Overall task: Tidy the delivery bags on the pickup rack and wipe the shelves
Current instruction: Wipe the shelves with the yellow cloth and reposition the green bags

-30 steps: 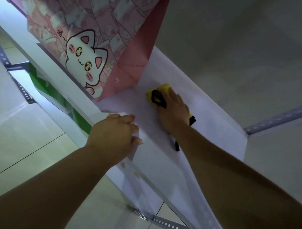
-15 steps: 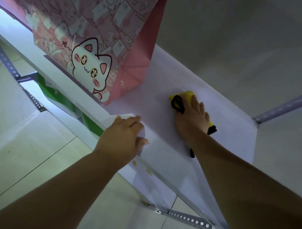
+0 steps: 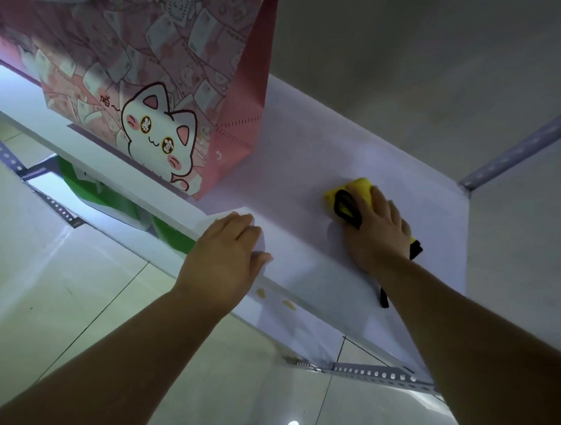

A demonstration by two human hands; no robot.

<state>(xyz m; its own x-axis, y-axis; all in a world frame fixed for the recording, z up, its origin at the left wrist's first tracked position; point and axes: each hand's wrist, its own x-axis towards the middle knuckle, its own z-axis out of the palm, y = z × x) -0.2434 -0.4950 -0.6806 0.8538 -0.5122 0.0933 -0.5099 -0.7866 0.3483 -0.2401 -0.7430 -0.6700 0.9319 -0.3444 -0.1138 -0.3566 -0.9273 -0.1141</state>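
The pale tiled floor (image 3: 63,300) spreads below both forearms, and a grey wall (image 3: 405,73) rises beyond the fingertips. Between them runs the white shelf (image 3: 306,168) of the rack, which both hands touch. A perforated metal rail (image 3: 378,373) of the rack shows under the right forearm.

A tall pink bag (image 3: 170,65) with a white cartoon cat stands upright on the shelf, ahead of the left hand and well to the left of the right hand, its base close to the shelf's front edge. A green bag (image 3: 114,203) sits on the level below, to the left of and beneath the left hand, mostly hidden by the shelf.

The left hand (image 3: 227,251) rests palm down on the shelf's front edge, fingers loosely bent and thumb pointing toward the right hand; no grip on anything shows. The right hand (image 3: 380,231) lies palm down farther in on the shelf, fingers stretched fairly flat across a yellow sponge (image 3: 358,188) and pressing it to the surface. The sponge pokes out past the fingertips, and a black strap (image 3: 344,205) loops over it beside the thumb.

Two small yellowish stains (image 3: 261,293) mark the shelf's front face just below the left wrist.
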